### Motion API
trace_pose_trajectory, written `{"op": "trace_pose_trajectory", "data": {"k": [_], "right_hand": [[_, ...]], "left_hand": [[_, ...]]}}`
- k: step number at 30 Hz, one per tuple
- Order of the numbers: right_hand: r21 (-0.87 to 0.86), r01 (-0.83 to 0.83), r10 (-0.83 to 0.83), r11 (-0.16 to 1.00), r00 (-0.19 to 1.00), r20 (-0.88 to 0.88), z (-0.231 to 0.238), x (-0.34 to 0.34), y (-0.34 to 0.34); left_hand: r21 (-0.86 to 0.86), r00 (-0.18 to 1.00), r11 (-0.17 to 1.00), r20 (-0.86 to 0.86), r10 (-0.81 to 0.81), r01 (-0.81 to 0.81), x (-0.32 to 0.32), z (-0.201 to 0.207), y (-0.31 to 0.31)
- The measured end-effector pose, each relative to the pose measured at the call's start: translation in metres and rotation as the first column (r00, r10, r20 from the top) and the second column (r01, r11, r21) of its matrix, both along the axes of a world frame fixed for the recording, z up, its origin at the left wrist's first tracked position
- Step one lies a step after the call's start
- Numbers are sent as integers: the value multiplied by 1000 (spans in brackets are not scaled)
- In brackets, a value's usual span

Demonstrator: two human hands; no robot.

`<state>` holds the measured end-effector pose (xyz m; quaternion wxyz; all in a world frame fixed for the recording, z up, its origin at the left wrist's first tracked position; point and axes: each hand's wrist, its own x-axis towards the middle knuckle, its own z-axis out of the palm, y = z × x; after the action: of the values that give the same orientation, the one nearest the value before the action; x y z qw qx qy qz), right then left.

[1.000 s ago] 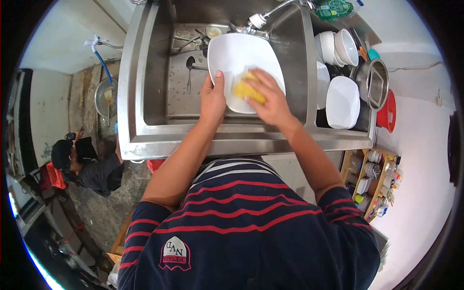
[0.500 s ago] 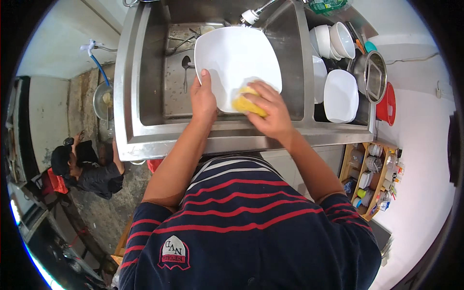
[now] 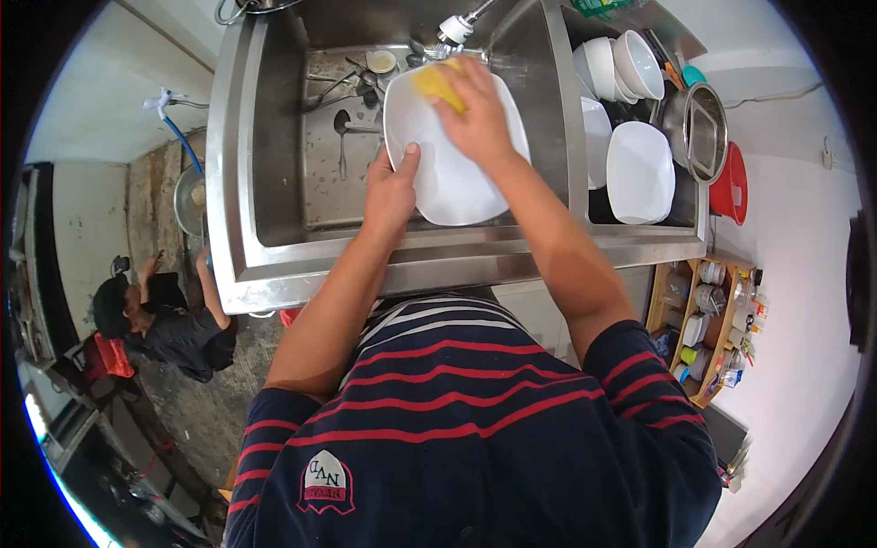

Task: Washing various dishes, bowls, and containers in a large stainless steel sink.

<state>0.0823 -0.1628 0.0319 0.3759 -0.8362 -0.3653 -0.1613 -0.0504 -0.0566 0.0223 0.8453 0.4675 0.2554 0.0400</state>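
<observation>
A large white square plate [image 3: 457, 178] with rounded corners is held over the metal sink basin [image 3: 329, 196]. My left hand [image 3: 393, 190] grips its left edge, thumb on the upper face and the other fingers mostly hidden beneath. Against the plate's far part, my right hand [image 3: 477, 110] presses a yellow sponge [image 3: 440, 87], its fingers closed over it. Spoons and other cutlery [image 3: 343, 137] lie on the wet basin floor beyond and left of the plate, near a small pale cup [image 3: 381, 61].
Right of the basin stand white bowls [image 3: 637, 66], white plates [image 3: 641, 173] and a metal pot [image 3: 699, 132]. A white tap head [image 3: 454, 30] hangs at the sink's far side. A red basin [image 3: 731, 183] sits far right. Another person [image 3: 164, 320] crouches at the left.
My right hand has swept the sponge from the plate's near right part to its far edge. The plate has tilted and shifted slightly nearer, uncovering more cutlery.
</observation>
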Motion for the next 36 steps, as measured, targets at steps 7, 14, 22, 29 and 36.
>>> {"op": "trace_pose_trajectory", "data": {"k": [7,14,22,29,36], "right_hand": [[-86,-274,279,958,959,50,33,-13,32],[-210,104,-75,972,987,140,12,6,-39],[-79,100,-93,992,992,86,15,-15,-3],[-41,-146,142,988,987,-77,31,-69,22],[-170,-396,360,902,909,-209,50,-92,-28]], "left_hand": [[-125,998,992,54,33,-26,-2,1,3],[-26,998,999,-35,45,-46,-2,2,2],[58,1000,998,24,12,-13,1,5,1],[-166,980,973,90,179,-163,5,5,16],[-211,966,942,-46,255,-259,0,6,23]]}}
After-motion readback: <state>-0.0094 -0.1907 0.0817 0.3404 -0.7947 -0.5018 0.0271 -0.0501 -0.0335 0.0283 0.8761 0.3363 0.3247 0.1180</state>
